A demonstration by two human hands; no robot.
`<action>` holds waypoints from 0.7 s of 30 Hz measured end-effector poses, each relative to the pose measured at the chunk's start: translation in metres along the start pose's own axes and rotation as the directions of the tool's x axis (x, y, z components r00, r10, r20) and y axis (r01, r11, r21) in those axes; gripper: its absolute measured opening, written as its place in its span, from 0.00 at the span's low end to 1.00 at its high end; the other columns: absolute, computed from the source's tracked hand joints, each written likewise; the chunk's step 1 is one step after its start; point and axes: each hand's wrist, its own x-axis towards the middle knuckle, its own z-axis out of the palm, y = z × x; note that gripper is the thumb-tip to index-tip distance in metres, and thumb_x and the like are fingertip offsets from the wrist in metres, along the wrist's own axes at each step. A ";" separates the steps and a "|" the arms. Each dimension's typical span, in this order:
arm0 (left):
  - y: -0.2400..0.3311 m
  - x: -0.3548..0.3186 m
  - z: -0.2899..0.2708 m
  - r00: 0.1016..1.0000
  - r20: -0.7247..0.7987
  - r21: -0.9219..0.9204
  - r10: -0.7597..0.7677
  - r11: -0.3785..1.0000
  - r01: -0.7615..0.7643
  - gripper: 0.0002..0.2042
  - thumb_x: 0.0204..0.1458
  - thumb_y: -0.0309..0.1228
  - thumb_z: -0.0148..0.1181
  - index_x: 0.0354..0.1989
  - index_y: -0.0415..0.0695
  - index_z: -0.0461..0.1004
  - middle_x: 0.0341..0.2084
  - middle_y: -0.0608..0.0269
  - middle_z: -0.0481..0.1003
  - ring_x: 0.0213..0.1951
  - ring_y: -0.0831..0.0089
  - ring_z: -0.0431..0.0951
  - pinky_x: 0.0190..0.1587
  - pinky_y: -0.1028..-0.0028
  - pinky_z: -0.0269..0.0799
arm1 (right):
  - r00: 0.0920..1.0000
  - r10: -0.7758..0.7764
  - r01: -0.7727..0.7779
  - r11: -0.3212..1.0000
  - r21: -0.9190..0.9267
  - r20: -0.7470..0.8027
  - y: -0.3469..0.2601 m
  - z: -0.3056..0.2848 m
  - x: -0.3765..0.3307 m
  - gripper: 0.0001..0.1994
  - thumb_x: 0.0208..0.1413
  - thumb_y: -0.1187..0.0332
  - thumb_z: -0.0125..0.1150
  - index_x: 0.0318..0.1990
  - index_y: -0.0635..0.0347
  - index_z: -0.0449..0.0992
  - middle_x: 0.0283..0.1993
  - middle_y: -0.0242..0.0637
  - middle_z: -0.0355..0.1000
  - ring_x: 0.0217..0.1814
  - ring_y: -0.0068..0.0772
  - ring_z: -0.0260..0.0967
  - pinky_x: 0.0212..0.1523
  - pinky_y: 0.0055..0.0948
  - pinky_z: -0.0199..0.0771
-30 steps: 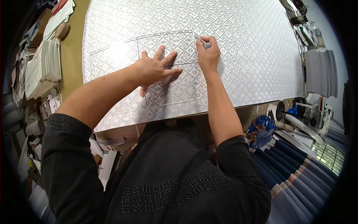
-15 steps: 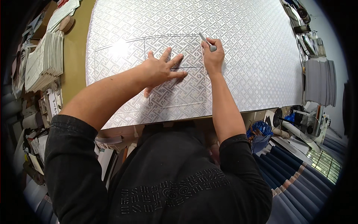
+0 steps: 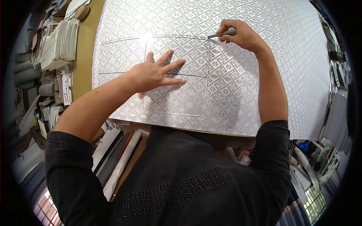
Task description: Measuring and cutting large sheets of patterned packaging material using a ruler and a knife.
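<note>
My left hand (image 3: 152, 73) lies flat with its fingers spread on a see-through, shiny template (image 3: 188, 94) marked with dark lines. Silvery patterned fabric (image 3: 233, 98) shows through the template and spreads all round it. In my right hand (image 3: 243, 37) is a slim grey knife-like tool (image 3: 232, 31), pinched between fingers and thumb. Its rounded end sticks out toward me. The thin tip points left and meets the template's far right corner, where the curved far edge ends. Whether the tip touches the fabric I cannot tell.
Stacked pale swatch books (image 3: 58, 47) and a round brown block (image 3: 82, 12) stand along the left, beside an olive strip of table (image 3: 81, 81). Rolls and boards (image 3: 122, 162) lean under the near edge. More clutter (image 3: 315, 158) crowds the right.
My right hand has swung up and right around the corner, turning the tool from steep to nearly level. The left hand stays spread on the template. The whole view has turned slightly.
</note>
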 end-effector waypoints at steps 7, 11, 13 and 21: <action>-0.004 0.001 0.011 0.999 -0.025 -0.064 -0.045 0.997 0.043 0.76 0.17 0.42 0.90 0.79 0.83 0.39 0.81 0.51 0.35 0.79 0.39 0.40 0.68 0.34 0.68 | 0.974 -0.226 0.227 0.973 0.042 -0.021 -0.040 0.062 0.066 0.07 0.58 0.73 0.71 0.43 0.61 0.82 0.37 0.34 0.82 0.39 0.27 0.78 0.43 0.31 0.79; -0.005 -0.009 0.014 0.980 0.014 -0.091 -0.198 0.976 0.199 0.76 0.18 0.41 0.90 0.79 0.84 0.38 0.81 0.44 0.36 0.79 0.34 0.40 0.66 0.35 0.70 | 0.984 -0.178 0.177 0.984 -0.037 -0.027 -0.052 0.065 0.074 0.08 0.57 0.72 0.72 0.42 0.62 0.82 0.38 0.35 0.82 0.40 0.28 0.78 0.43 0.31 0.77; -0.003 -0.012 0.014 0.963 0.034 -0.096 -0.266 0.959 0.268 0.75 0.19 0.42 0.90 0.79 0.84 0.39 0.80 0.42 0.36 0.78 0.32 0.40 0.65 0.35 0.71 | 0.980 -0.195 0.194 0.981 -0.030 -0.035 -0.053 0.065 0.074 0.08 0.56 0.71 0.73 0.42 0.60 0.83 0.38 0.36 0.82 0.40 0.30 0.79 0.43 0.32 0.78; -0.002 -0.021 0.024 0.925 0.103 -0.356 -0.366 0.855 0.378 0.60 0.43 0.38 0.80 0.79 0.85 0.41 0.80 0.37 0.35 0.77 0.26 0.40 0.61 0.30 0.70 | 0.990 -0.139 0.142 0.986 0.084 -0.036 -0.055 0.083 0.085 0.08 0.56 0.71 0.73 0.42 0.60 0.83 0.39 0.35 0.83 0.42 0.30 0.79 0.43 0.31 0.78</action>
